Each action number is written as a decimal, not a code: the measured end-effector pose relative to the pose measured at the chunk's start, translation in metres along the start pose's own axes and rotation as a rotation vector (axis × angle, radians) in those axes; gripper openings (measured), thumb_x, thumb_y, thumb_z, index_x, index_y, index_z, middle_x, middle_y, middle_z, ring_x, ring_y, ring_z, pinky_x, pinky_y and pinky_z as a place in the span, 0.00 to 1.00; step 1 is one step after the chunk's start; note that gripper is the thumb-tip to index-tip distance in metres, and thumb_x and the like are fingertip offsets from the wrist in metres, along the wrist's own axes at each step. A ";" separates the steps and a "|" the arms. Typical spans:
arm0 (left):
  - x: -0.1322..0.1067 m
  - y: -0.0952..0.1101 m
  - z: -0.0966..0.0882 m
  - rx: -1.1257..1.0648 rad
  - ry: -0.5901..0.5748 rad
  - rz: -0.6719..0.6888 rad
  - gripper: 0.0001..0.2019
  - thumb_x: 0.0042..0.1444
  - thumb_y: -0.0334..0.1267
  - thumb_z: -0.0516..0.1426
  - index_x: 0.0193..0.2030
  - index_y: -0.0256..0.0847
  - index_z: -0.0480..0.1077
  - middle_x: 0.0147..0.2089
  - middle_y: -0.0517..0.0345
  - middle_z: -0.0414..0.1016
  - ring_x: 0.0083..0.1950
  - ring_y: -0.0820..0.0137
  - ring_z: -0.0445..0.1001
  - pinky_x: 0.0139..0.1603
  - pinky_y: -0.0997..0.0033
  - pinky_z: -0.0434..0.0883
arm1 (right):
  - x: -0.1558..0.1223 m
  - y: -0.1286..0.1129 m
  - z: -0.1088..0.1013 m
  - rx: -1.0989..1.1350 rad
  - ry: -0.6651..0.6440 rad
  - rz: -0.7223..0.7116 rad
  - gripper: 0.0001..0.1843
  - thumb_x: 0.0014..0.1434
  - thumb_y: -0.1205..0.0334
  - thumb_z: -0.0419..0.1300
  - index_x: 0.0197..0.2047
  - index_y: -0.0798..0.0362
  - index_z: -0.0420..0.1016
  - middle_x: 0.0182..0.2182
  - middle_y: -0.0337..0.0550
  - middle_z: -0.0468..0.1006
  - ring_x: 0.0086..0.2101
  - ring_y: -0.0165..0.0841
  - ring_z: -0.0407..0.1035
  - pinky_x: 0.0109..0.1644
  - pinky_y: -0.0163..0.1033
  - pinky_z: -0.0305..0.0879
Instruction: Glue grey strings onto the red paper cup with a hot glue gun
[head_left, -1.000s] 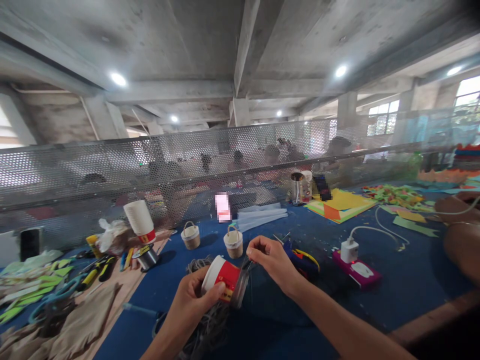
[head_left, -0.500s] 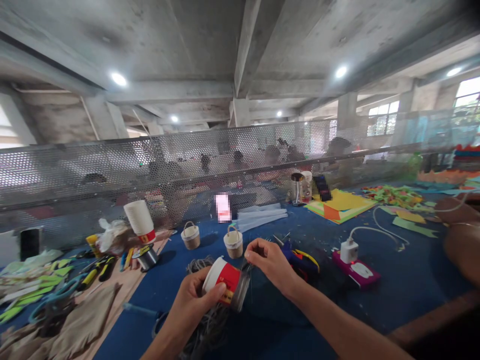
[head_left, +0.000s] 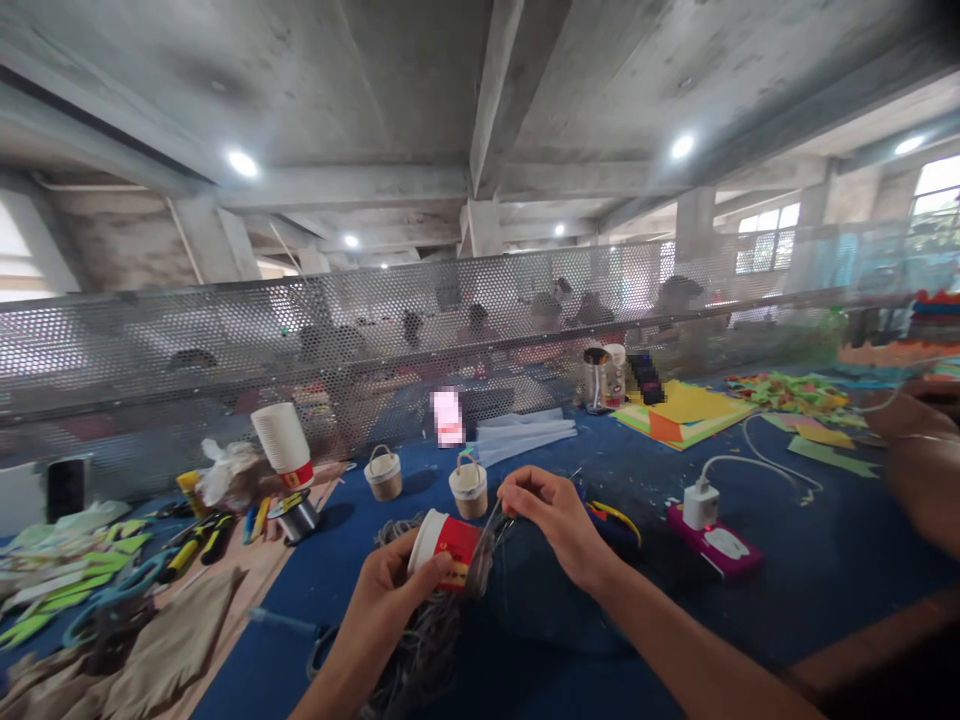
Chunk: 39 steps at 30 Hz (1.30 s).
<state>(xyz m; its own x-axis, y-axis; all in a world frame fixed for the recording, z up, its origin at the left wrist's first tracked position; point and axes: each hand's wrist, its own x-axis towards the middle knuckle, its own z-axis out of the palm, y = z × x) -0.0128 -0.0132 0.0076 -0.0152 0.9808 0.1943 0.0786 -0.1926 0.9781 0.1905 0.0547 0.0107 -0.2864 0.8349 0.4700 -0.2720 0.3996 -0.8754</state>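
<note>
My left hand (head_left: 386, 595) is wrapped round a red-and-white paper cup (head_left: 459, 552), tilted on its side with its white rim to the left. Thin grey cord (head_left: 482, 562) is gathered round the cup's right end. Just to the right, my right hand (head_left: 553, 515) is closed in a pinch, with a strand of this cord running from the cup to its fingertips. Below the cup lies a loose heap of grey cord (head_left: 427, 645). Two small covered cup baskets with handles, a left one (head_left: 384, 477) and a right one (head_left: 469, 492), stand beyond my hands.
Stacked paper cups (head_left: 279, 440), a wire spool (head_left: 298, 517) and scissors (head_left: 112, 597) are at left. Pliers with yellow-and-blue handles (head_left: 619, 525) lie behind my right wrist. A purple power bank or socket (head_left: 716, 545) with a white plug sits right. Another person's arm (head_left: 922, 480) reaches in.
My right hand has shifted slightly right and up with the cord strand. The cup in my left hand has turned a little closer to level.
</note>
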 end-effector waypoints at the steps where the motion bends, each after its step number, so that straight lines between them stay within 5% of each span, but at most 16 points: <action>1: 0.000 0.000 0.000 0.003 0.005 0.002 0.17 0.48 0.48 0.65 0.37 0.35 0.78 0.30 0.55 0.80 0.30 0.67 0.74 0.31 0.75 0.69 | -0.002 -0.002 0.000 0.015 -0.020 -0.003 0.11 0.59 0.54 0.62 0.33 0.54 0.76 0.27 0.39 0.73 0.31 0.30 0.66 0.38 0.35 0.62; 7: 0.002 -0.007 -0.005 -0.022 0.045 0.021 0.16 0.52 0.48 0.63 0.40 0.36 0.78 0.33 0.54 0.81 0.32 0.63 0.77 0.33 0.70 0.71 | -0.011 -0.017 0.004 -0.066 -0.240 -0.046 0.19 0.62 0.51 0.58 0.25 0.53 0.73 0.28 0.40 0.73 0.31 0.32 0.67 0.39 0.37 0.63; 11: 0.005 -0.011 -0.009 -0.017 0.043 0.041 0.17 0.55 0.48 0.61 0.44 0.36 0.77 0.37 0.52 0.82 0.36 0.60 0.77 0.38 0.68 0.72 | -0.009 -0.022 -0.003 -0.232 -0.143 -0.147 0.12 0.62 0.54 0.59 0.31 0.51 0.74 0.34 0.40 0.74 0.35 0.33 0.68 0.40 0.36 0.64; 18: 0.001 -0.004 -0.009 0.350 0.216 0.208 0.16 0.54 0.49 0.61 0.40 0.37 0.78 0.29 0.60 0.78 0.32 0.66 0.72 0.31 0.77 0.66 | -0.009 -0.006 -0.076 -0.953 0.091 -0.117 0.04 0.61 0.63 0.58 0.40 0.50 0.73 0.38 0.41 0.76 0.40 0.35 0.70 0.46 0.39 0.62; 23: -0.002 -0.005 -0.005 0.425 0.249 0.289 0.15 0.55 0.48 0.61 0.41 0.40 0.76 0.32 0.61 0.78 0.36 0.64 0.72 0.35 0.77 0.66 | -0.029 0.005 -0.113 -1.426 0.128 0.150 0.07 0.61 0.60 0.58 0.41 0.51 0.75 0.43 0.48 0.76 0.46 0.43 0.69 0.46 0.43 0.61; 30: -0.002 -0.005 -0.002 0.436 0.269 0.309 0.15 0.53 0.48 0.62 0.42 0.39 0.78 0.34 0.60 0.81 0.37 0.62 0.75 0.37 0.77 0.67 | -0.044 0.013 -0.113 -1.497 0.048 0.171 0.17 0.61 0.46 0.58 0.44 0.51 0.74 0.42 0.48 0.76 0.46 0.45 0.70 0.45 0.44 0.62; 39: 0.001 -0.013 -0.009 0.454 0.222 0.355 0.18 0.57 0.49 0.58 0.45 0.37 0.78 0.36 0.57 0.81 0.37 0.63 0.76 0.38 0.73 0.70 | -0.037 0.029 -0.096 -1.672 -0.021 0.240 0.12 0.57 0.64 0.62 0.45 0.56 0.72 0.39 0.52 0.78 0.42 0.47 0.75 0.43 0.44 0.66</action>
<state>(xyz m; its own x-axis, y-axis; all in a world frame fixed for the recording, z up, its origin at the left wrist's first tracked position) -0.0227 -0.0097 -0.0043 -0.1135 0.8204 0.5604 0.5324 -0.4260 0.7315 0.2816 0.0715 -0.0430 -0.1891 0.9327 0.3072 0.9732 0.2196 -0.0675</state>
